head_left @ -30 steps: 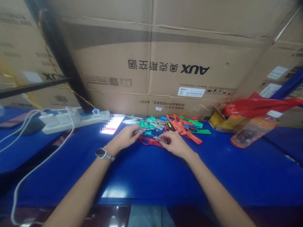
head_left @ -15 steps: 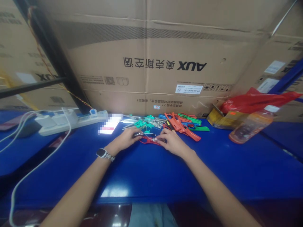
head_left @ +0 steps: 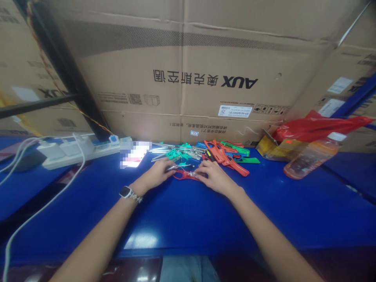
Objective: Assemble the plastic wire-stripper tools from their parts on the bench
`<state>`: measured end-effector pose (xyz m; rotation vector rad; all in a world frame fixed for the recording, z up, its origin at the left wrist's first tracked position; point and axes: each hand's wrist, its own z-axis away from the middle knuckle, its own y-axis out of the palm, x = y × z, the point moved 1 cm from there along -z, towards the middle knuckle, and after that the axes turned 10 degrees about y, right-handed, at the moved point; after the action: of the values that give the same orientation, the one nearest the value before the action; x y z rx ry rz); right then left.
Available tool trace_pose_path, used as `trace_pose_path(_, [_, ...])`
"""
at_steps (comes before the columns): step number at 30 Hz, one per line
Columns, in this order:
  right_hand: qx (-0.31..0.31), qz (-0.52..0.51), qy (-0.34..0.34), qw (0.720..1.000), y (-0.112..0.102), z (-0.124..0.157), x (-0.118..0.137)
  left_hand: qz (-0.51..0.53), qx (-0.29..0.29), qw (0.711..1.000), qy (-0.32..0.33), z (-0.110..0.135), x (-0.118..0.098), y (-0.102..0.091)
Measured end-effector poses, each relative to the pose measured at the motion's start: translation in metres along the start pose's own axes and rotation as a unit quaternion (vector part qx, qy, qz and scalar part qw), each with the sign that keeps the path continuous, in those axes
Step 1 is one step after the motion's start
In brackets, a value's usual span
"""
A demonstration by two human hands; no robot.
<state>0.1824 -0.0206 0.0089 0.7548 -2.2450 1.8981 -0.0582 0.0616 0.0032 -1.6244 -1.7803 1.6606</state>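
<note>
We're pinching: left hand (head_left: 158, 172), thin silvery metal rod (head_left: 171, 168); right hand (head_left: 216, 177), small pale part (head_left: 192, 173) (material unclear), likely steadying both at the red looped plastic shell (head_left: 185, 176).

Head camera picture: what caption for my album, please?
Left hand and right hand at either end of a red plastic piece, blue table below, cardboard box behind.

The one view, worn on the head, looks forward and down over the counter (head_left: 188, 219) from its six o'clock side, taking in left grip (head_left: 156, 173) and right grip (head_left: 216, 177) at middle range, a carton (head_left: 202, 58) at twelve.
</note>
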Motion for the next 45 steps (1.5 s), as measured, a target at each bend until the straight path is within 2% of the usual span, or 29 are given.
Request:
trace_pose_path(6, [-0.028, 0.001, -0.013, 1.000, 0.000, -0.001, 0.003, 0.005, -0.054, 0.998, -0.024, -0.003, -0.010, -0.001])
trace_pose_path(10, [-0.060, -0.021, -0.015, 0.998, -0.001, 0.000, 0.007, 0.055, -0.082, 0.994, -0.055, -0.006, -0.021, 0.001])
trace_pose_path(16, [-0.114, -0.077, -0.044, 0.989, 0.003, 0.000, 0.011, 0.150, -0.064, 0.984, -0.066, -0.008, -0.027, 0.008])
trace_pose_path(21, [-0.157, -0.114, -0.073, 0.978, 0.005, 0.000, 0.014, 0.135, -0.091, 0.985, -0.056, -0.007, -0.020, 0.013])
trace_pose_path(25, [-0.174, -0.132, -0.083, 0.972, 0.006, 0.000, 0.017, 0.181, -0.058, 0.980, -0.053, -0.008, -0.023, 0.013])
trace_pose_path(28, [-0.200, -0.159, -0.078, 0.964, 0.004, 0.001, 0.019, 0.204, -0.041, 0.975, -0.074, -0.009, -0.028, 0.010])
trace_pose_path(30, [-0.230, -0.188, -0.064, 0.953, 0.003, 0.001, 0.019, 0.204, -0.050, 0.974, -0.084, -0.010, -0.030, 0.008])
trace_pose_path(34, [-0.279, -0.251, -0.003, 0.927, 0.005, -0.001, 0.018, 0.205, -0.119, 0.967, -0.093, -0.011, -0.030, 0.009])
trace_pose_path(39, [-0.273, -0.317, 0.033, 0.907, 0.013, -0.005, 0.017, 0.276, -0.175, 0.940, -0.097, -0.013, -0.029, 0.013])
trace_pose_path(45, [-0.217, -0.313, 0.019, 0.924, 0.014, -0.004, 0.020, 0.272, -0.169, 0.944, -0.085, -0.011, -0.027, 0.012])
